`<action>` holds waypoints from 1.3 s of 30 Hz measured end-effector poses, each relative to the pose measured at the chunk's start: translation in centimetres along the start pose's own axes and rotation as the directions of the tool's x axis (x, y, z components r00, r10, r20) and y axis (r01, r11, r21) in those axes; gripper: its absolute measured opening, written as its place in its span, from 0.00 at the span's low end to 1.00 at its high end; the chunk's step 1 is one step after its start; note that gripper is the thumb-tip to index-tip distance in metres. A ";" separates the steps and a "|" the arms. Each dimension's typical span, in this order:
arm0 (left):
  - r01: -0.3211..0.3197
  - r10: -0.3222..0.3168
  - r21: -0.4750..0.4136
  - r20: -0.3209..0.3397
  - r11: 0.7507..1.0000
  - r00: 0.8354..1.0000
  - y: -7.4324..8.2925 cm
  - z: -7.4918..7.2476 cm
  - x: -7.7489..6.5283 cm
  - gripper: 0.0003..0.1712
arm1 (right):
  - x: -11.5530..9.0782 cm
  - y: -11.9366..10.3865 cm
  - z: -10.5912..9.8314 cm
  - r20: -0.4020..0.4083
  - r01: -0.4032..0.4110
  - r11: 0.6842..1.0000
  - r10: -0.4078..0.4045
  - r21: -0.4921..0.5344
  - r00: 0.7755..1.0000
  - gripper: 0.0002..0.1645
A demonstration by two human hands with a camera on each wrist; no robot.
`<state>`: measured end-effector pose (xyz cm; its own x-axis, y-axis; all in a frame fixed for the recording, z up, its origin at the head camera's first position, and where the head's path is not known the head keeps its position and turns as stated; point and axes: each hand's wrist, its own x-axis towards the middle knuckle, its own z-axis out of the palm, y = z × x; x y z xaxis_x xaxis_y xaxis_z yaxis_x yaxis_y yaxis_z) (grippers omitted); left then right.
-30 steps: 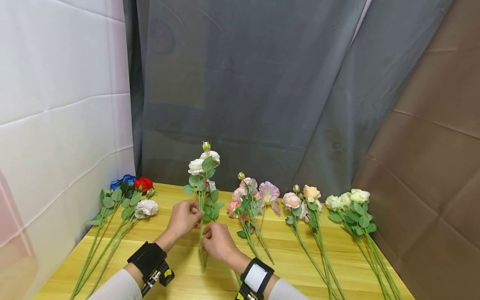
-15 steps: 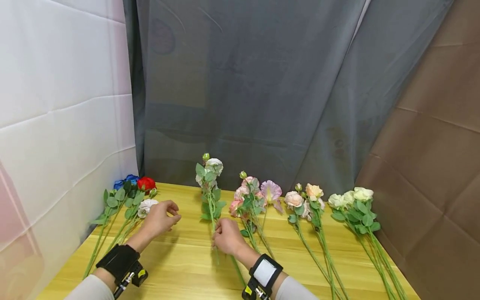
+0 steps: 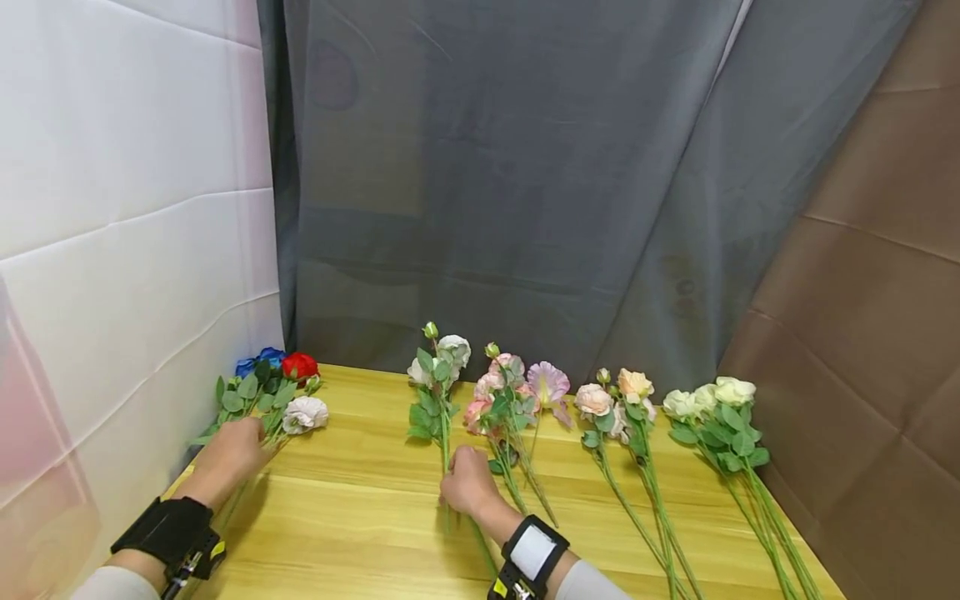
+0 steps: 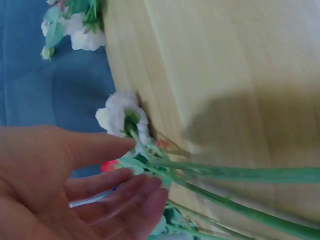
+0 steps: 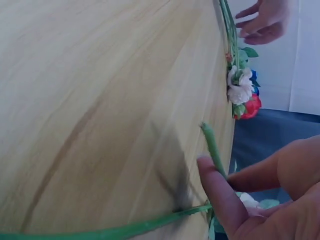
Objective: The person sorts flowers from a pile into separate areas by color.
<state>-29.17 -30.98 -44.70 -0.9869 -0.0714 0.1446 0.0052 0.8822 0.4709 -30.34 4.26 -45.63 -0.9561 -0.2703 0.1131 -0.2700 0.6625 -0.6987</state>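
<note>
My right hand (image 3: 469,483) pinches the green stem of a white artificial flower (image 3: 453,353) with a small bud, in the middle of the table. In the right wrist view the cut end of that stem (image 5: 212,144) sticks out between thumb and finger. At the left, my left hand (image 3: 232,457) is over the stems of a white flower (image 3: 306,414), a red flower (image 3: 299,366) and blue flowers (image 3: 272,357). The left wrist view shows its fingers (image 4: 120,197) apart from the thumb beside the green stems (image 4: 240,172), not closed round them.
Pink flowers (image 3: 489,386) and a purple iris-like flower (image 3: 549,381) lie right of the middle. Farther right are peach flowers (image 3: 595,400) and pale green-white roses (image 3: 735,391). Grey cloth (image 3: 510,183) hangs behind the wooden table (image 3: 345,508).
My left hand has let go of the middle white flower and moved left to the stems there. The right hand still holds that flower, which has been lowered and shifted slightly right.
</note>
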 end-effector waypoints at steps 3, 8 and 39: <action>0.028 -0.031 0.036 0.071 0.999 0.997 0.0 0.1 0.1 0.13 | -0.1 0.2 0.1 0.048 -0.043 0.998 0.045 -0.041 0.998 0.28; 0.042 -0.048 0.059 0.103 0.997 0.994 0.0 0.6 0.4 0.14 | -0.1 0.6 0.5 0.164 -0.054 0.998 0.059 -0.039 0.985 0.11; 0.081 0.080 -0.479 0.306 0.874 0.949 3.6 -2.0 0.3 0.13 | 0.1 -1.8 -1.0 0.094 0.047 0.967 -0.024 -0.249 0.995 0.25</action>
<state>-29.14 -28.76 -41.21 -0.9852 0.1447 -0.0915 0.0016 0.5420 0.8404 -30.09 3.75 -43.60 -0.9345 -0.3505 0.0626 -0.3341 0.8024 -0.4944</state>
